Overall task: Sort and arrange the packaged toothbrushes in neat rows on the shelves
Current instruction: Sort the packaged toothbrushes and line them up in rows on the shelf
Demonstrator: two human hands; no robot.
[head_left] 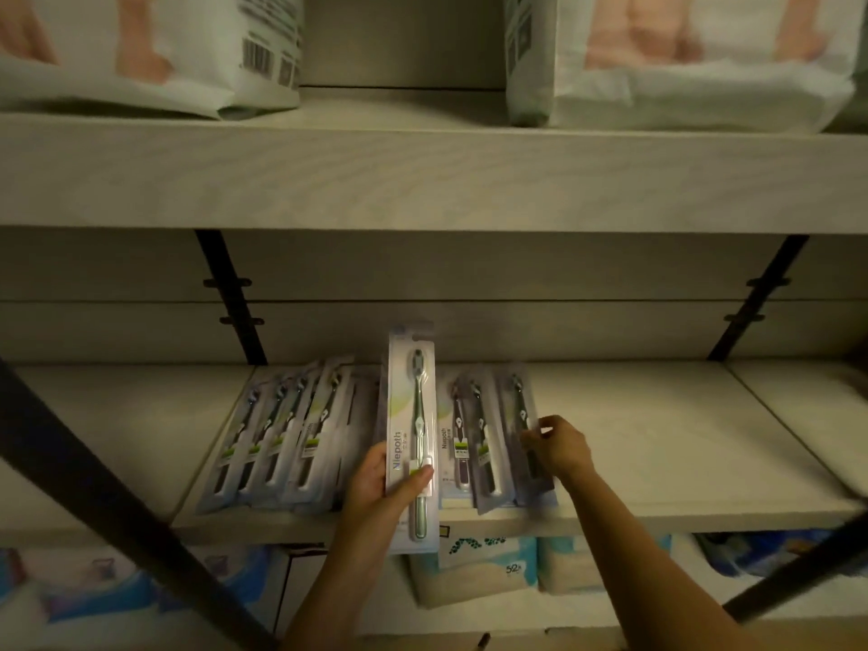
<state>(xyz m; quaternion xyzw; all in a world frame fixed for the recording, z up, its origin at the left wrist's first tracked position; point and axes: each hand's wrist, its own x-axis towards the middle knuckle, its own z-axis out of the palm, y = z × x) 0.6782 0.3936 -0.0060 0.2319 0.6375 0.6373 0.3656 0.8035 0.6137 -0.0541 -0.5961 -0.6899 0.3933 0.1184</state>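
Note:
My left hand [383,491] grips a white packaged toothbrush [412,415] with a green handle, held upright above the middle shelf [657,439]. Flat on that shelf lie two groups of packaged toothbrushes: several overlapping packs on the left [282,429] and three on the right [474,439]. My right hand [556,446] pinches the edge of the rightmost dark pack [523,415], which lies on the shelf.
Large white soft packs [681,58] stand on the upper shelf [422,171]. Below the middle shelf are tissue packs [488,570]. Black diagonal brackets [94,486] cross at left and right. The right part of the middle shelf is bare.

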